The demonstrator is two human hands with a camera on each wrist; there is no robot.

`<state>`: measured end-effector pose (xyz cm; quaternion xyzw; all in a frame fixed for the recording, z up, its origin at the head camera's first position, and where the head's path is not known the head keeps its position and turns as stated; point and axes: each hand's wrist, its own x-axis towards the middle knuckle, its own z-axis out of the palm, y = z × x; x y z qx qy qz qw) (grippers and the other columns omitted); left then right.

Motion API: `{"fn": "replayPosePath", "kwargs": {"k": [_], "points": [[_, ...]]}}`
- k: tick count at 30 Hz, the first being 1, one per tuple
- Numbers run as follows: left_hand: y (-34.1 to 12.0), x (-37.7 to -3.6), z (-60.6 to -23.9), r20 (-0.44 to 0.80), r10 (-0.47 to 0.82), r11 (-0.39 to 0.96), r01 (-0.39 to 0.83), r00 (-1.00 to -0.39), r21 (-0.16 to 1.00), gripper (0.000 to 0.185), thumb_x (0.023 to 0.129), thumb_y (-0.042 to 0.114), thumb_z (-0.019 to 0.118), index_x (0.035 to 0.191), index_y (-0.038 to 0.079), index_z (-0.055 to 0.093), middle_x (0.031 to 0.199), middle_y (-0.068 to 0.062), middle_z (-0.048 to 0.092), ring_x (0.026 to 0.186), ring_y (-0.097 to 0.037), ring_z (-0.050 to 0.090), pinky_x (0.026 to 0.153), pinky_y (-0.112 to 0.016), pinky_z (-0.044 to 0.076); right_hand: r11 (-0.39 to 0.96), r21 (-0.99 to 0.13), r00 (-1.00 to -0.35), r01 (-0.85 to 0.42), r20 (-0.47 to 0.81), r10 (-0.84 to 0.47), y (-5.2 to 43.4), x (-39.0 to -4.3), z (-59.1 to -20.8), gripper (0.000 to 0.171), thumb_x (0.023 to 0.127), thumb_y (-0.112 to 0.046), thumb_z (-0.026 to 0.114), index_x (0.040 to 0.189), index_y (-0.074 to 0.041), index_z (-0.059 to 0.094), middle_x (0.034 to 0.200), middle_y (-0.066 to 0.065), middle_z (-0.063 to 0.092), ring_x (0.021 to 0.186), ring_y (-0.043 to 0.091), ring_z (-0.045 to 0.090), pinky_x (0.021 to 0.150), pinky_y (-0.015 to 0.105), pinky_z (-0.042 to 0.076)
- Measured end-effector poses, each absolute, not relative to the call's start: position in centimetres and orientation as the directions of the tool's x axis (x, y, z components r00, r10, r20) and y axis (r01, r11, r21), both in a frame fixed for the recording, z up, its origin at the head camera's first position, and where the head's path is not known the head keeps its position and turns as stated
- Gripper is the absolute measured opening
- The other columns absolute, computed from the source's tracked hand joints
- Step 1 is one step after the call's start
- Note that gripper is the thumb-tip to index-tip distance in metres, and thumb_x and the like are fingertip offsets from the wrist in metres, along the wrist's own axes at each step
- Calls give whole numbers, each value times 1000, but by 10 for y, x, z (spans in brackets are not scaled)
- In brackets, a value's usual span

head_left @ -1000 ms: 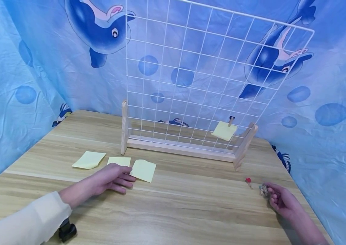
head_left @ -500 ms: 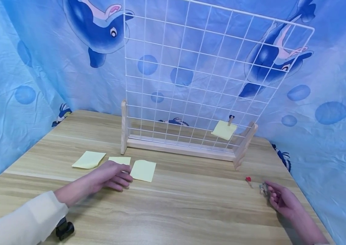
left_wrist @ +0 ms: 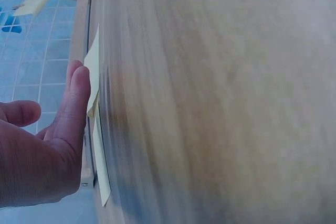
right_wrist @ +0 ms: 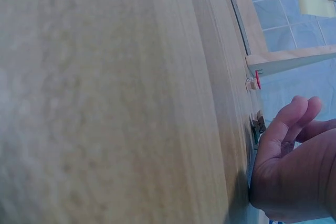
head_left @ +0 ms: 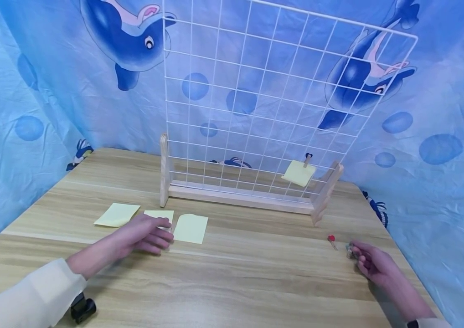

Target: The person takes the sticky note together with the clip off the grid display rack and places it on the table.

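Note:
My left hand (head_left: 148, 233) hovers over the front of the middle yellow sticky note (head_left: 160, 213), its fingers extended and holding nothing. To the right of the fingertips lies another sticky note (head_left: 191, 228), flat on the table; a third sticky note (head_left: 117, 214) with a curled edge is farther left. My right hand (head_left: 375, 263) is low at the table's right side, thumb and index finger pinching at a small clothespin (head_left: 349, 251). In the right wrist view small dark clothespins (right_wrist: 257, 126) show beside the fingers. A clothespin with a red heart (head_left: 331, 238) lies just left of that hand.
A white wire grid (head_left: 238, 107) stands upright on a wooden base (head_left: 240, 199) at the back. One sticky note (head_left: 299, 173) hangs low on its right side from a wooden clothespin (head_left: 307, 160). Blue cloth printed with dolphins (head_left: 441, 100) surrounds the wooden table (head_left: 232, 273).
My left hand has let go of the right-hand sticky note and drawn back to the left; that note now lies flat. My right hand has stayed at the small clothespins.

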<state>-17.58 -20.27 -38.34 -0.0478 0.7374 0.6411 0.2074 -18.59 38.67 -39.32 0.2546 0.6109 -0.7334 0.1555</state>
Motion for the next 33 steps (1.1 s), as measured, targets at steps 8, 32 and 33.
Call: {"fn": "replayPosePath", "kwargs": {"k": [8,32,33], "points": [[-204,-175,-382,-358,204,151,-332,-911,931,54,98,25,50,134,-13,40,105,-21,70,85,-26,70,72,-40,60,-164,-832,-835,530,-546,71,387,-185,-397,36,103,-23,42,82,-25,72,79,-9,72,61,-1,57,61,17,54],[-207,-176,-383,-354,226,137,-330,-908,934,57,98,27,50,137,-14,37,110,-22,68,89,-28,70,75,-42,60,-513,-720,-836,467,-548,7,406,-179,-396,49,105,-24,31,78,-16,72,86,-2,73,77,2,64,78,18,54],[-208,-176,-382,-354,227,136,-330,-907,934,57,99,27,50,137,-14,37,110,-22,68,89,-28,70,75,-42,60,-515,-721,-840,463,-543,7,407,-179,-396,48,105,-24,32,79,-16,72,86,-2,73,78,3,64,78,18,54]]}}
